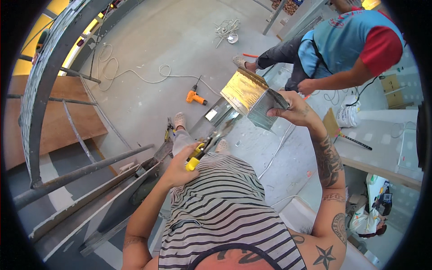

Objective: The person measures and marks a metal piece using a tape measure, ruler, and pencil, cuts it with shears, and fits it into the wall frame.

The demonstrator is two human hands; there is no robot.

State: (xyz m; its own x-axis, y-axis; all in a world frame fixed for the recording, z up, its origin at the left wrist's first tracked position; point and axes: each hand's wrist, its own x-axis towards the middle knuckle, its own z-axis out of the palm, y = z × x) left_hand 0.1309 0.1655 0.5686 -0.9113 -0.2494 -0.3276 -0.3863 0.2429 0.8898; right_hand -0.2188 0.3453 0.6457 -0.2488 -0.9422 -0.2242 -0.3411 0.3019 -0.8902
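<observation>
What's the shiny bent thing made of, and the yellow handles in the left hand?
The shiny bent thing is probably thin sheet metal, glossy: it gleams and has crisp folds. The yellow handles look like smooth plastic or rubber, brightly coloured; I can't tell which.

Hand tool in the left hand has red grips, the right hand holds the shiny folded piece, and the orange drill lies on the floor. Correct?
Not quite: the head view shows yellow grips on the hand tool in the left hand, not red. The right hand does hold the shiny folded piece, and the orange drill lies on the floor.
</observation>
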